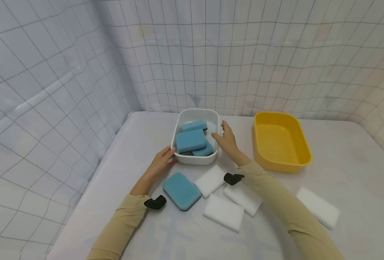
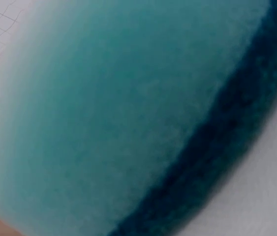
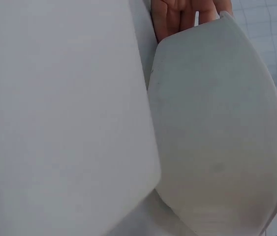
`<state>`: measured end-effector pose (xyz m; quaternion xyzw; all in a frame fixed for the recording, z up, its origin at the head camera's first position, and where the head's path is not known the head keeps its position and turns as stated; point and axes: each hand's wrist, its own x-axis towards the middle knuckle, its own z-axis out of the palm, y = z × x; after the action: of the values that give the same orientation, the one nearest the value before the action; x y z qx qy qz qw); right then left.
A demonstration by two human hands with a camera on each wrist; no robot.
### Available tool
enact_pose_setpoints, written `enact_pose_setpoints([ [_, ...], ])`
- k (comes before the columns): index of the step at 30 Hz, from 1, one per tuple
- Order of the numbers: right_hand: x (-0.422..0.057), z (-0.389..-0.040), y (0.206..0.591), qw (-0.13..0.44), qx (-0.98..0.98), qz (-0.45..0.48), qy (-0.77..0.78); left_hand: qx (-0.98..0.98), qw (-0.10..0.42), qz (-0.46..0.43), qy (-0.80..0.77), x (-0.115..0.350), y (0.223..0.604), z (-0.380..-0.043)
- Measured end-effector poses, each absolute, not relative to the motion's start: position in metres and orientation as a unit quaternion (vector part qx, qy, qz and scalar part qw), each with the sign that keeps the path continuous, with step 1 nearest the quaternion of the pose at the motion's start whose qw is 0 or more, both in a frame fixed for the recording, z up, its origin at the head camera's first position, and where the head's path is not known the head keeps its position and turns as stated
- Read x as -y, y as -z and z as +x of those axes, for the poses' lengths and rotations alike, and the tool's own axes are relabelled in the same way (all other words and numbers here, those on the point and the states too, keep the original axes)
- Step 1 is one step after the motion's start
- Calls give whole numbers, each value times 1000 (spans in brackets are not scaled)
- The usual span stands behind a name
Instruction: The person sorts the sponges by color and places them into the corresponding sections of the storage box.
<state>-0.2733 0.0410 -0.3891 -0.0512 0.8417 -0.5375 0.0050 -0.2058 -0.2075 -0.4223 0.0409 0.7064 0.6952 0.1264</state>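
Observation:
A white plastic tub (image 1: 196, 160) stands at the middle back of the table with several blue sponges (image 1: 190, 140) piled in it. At its near left corner my left hand (image 1: 158, 165) grips the tub, thumb at the rim and fingers low on the outside. My right hand (image 1: 228, 141) is beside the right wall, fingers loosely extended and thumb reaching over the rim, with nothing held. In the right wrist view, left-hand fingers (image 3: 180, 17) show at the end of the tub. A blue sponge with a dark scouring layer (image 2: 104, 108) fills the left wrist view.
To the right stands a yellow tub (image 1: 277, 141). In front of the white tub lie a loose blue sponge (image 1: 181, 191) and several white sponges (image 1: 224, 212). Another white sponge (image 1: 318, 207) lies farther right. Grid-patterned curtains (image 1: 205, 65) surround the table.

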Motion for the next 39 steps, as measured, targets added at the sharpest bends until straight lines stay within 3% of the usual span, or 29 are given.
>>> enact_pose_setpoints([
  [9, -33, -270, 393, 104, -823, -12, 558, -705, 121, 41, -698, 205, 422, -205],
  [19, -27, -267, 395, 121, -805, -10, 580, -711, 108, 22, -695, 202, 418, -203],
  [25, -26, -266, 400, 126, -795, -12, 593, -738, 126, 4, -663, 204, 415, -196],
  [32, -26, -266, 404, 127, -783, -16, 608, -823, 167, -12, -543, 211, 403, -171],
  [39, -32, -268, 405, 131, -788, -27, 601, -873, 150, 34, -463, 213, 398, -143],
])
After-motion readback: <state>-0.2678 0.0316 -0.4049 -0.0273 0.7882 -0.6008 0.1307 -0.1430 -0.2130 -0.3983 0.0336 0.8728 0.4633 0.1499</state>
